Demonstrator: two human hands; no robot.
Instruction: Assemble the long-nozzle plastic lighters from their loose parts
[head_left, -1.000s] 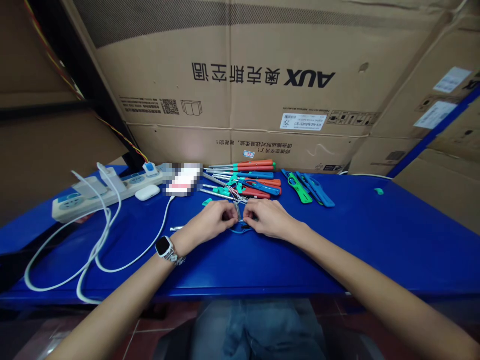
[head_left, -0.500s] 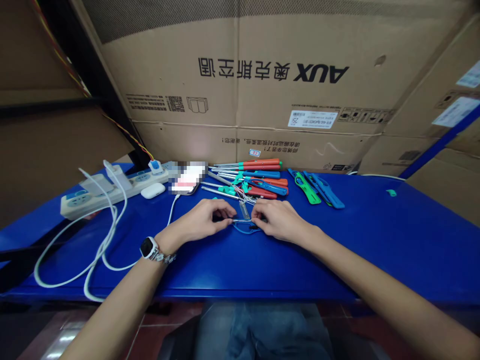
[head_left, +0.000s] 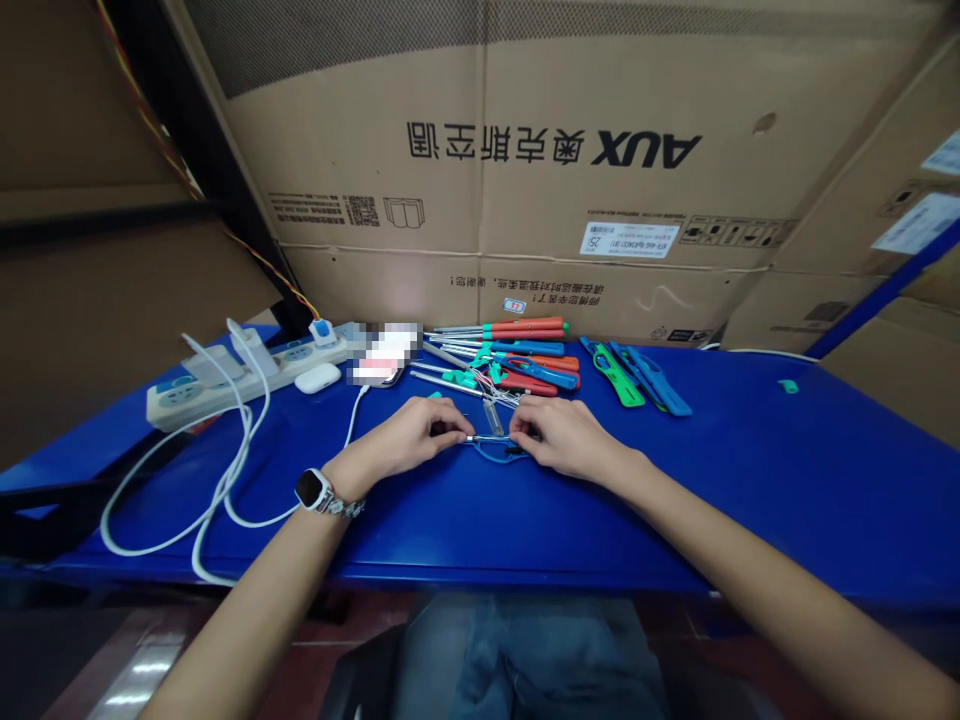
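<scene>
My left hand point(head_left: 409, 435) is closed in a pinch on the left end of a thin silvery rod point(head_left: 491, 438). At the rod's right end, the fingers of my right hand point(head_left: 566, 437) are closed, with a small dark part point(head_left: 516, 450) just under them. A curved blue plastic piece point(head_left: 491, 456) lies beneath the rod, partly covered by my right fingers. Just behind it rests a small clear plastic piece point(head_left: 493, 417). Thin wires point(head_left: 499, 378) lie farther back, among long-nosed lighters point(head_left: 525, 348) with red and blue handles and metal tubes.
Green and blue plastic handle shells point(head_left: 619, 375) lie to the right on the blue table point(head_left: 750, 470). To the left are a phone point(head_left: 386, 358), a white case point(head_left: 317, 377), a power strip point(head_left: 225, 385) and looped white cables point(head_left: 232, 480). Cardboard point(head_left: 525, 90) stands behind.
The view has shifted slightly, so everything sits a little farther right. My fingers have moved slightly along the rod, and more of it shows between my hands.
</scene>
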